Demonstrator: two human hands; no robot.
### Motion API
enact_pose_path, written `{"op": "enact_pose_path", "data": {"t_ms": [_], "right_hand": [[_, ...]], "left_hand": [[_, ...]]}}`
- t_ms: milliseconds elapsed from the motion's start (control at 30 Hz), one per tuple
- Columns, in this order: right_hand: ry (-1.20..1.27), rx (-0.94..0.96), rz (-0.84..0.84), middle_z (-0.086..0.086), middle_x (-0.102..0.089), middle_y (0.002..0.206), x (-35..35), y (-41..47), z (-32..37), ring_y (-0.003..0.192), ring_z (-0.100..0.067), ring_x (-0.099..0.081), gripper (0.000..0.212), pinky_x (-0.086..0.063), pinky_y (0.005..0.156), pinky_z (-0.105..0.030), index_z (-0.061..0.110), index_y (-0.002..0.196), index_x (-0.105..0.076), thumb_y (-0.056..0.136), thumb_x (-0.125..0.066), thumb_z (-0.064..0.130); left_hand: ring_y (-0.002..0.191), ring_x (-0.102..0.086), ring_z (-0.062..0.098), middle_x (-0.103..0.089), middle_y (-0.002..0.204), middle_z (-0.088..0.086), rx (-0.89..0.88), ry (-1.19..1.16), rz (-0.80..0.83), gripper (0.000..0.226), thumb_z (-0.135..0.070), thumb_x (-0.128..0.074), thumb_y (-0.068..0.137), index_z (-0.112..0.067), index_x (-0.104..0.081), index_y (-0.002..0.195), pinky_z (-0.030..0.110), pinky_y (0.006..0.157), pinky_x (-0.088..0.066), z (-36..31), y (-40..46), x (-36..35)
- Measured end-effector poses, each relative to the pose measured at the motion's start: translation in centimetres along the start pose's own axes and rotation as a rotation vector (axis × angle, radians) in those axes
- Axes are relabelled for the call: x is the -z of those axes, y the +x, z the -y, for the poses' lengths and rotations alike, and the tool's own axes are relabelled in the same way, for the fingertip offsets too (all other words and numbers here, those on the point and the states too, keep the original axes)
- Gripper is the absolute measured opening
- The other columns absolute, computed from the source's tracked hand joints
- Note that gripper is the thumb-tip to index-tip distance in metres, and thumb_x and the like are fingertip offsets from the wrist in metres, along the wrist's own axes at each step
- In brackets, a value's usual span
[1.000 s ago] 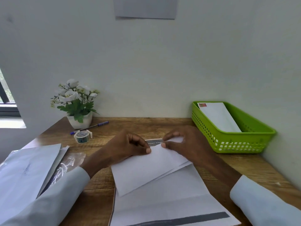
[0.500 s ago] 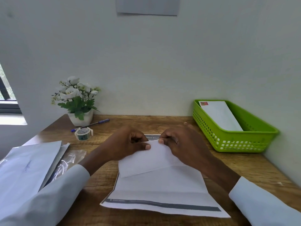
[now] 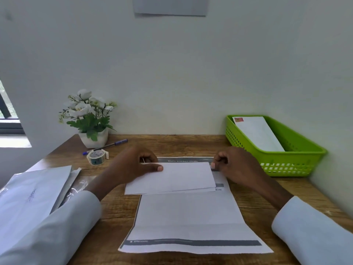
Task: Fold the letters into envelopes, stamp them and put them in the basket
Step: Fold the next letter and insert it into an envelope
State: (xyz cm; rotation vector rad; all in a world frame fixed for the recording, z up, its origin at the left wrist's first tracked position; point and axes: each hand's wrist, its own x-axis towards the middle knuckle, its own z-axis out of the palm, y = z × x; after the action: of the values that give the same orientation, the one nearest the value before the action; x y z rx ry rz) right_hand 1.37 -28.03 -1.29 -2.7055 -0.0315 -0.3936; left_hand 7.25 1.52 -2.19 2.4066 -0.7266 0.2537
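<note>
A folded white letter (image 3: pixel 175 178) lies across the top of a larger printed sheet (image 3: pixel 189 217) on the wooden desk. My left hand (image 3: pixel 131 165) pinches the letter's left top corner, thumb on top. My right hand (image 3: pixel 236 165) pinches its right top corner with curled fingers. A green basket (image 3: pixel 294 161) stands at the right against the wall, with one stamped envelope (image 3: pixel 257 132) inside. A stack of white envelopes (image 3: pixel 32 197) lies at the left edge of the desk.
A tape roll (image 3: pixel 96 156) and a blue pen (image 3: pixel 110 145) lie at the back left, in front of a potted white flower (image 3: pixel 89 119). A clear plastic sleeve (image 3: pixel 76 188) lies beside the envelopes. The wall is close behind the desk.
My hands have moved apart from the middle to the two top corners of the folded letter. The letter now lies level and squarer over the printed sheet.
</note>
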Motion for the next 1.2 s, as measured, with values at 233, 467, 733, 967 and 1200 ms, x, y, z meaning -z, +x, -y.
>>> {"op": "enact_pose_path", "data": {"t_ms": [233,467,733,967,1200], "right_hand": [[0.006,0.285,0.022,-0.002,-0.061,0.136,-3.4,-2.5,4.2,0.124,-0.023,-0.055,0.038,-0.04,0.102,-0.033,0.021,0.133,-0.058,0.096,-0.053,0.027],[-0.123,0.337,0.346,-0.01,-0.022,0.163,-5.4,-3.2,4.7,0.148,-0.024,-0.025,0.053,-0.024,0.12,-0.038,0.01,0.151,-0.031,0.105,-0.031,0.036],[-0.271,0.166,0.373,-0.01,-0.004,0.166,-4.5,-3.3,2.2,0.153,-0.021,-0.008,0.08,-0.016,0.122,-0.038,0.008,0.156,-0.009,0.098,-0.019,0.062],[-0.249,0.156,0.418,-0.004,-0.01,0.166,-2.9,-2.8,2.9,0.152,-0.018,-0.012,0.075,-0.018,0.122,-0.038,0.014,0.156,-0.017,0.098,-0.026,0.063],[0.096,0.318,0.229,0.004,-0.071,0.117,-0.6,-0.4,10.0,0.101,-0.015,-0.064,0.036,-0.052,0.087,-0.036,0.023,0.115,-0.068,0.096,-0.051,0.049]], "left_hand": [[0.099,-0.057,0.01,-0.061,0.106,-0.015,-0.002,0.356,-0.018,0.025,-0.049,-0.065,0.086,-0.033,-0.068,0.105,0.027,0.072,-0.043,-2.0,-0.4,-2.8],[0.15,-0.015,0.023,-0.017,0.163,0.006,0.116,0.338,0.276,0.053,-0.04,-0.025,0.105,-0.017,-0.025,0.152,0.045,0.118,-0.016,-3.6,-1.1,-6.1],[0.15,0.013,0.021,0.013,0.164,-0.004,0.23,0.45,0.341,0.078,-0.071,-0.008,0.091,-0.028,0.008,0.154,0.065,0.112,0.009,-2.1,-1.5,-6.9],[0.15,0.012,0.023,0.01,0.164,0.0,0.252,0.423,0.356,0.086,-0.075,-0.008,0.088,-0.022,0.004,0.155,0.066,0.111,0.012,-2.6,-1.3,-6.7],[0.141,-0.033,0.033,-0.042,0.149,0.013,0.102,0.346,0.092,0.051,-0.046,-0.034,0.099,-0.013,-0.04,0.138,0.062,0.112,-0.021,-4.3,-1.5,-0.8]]}}
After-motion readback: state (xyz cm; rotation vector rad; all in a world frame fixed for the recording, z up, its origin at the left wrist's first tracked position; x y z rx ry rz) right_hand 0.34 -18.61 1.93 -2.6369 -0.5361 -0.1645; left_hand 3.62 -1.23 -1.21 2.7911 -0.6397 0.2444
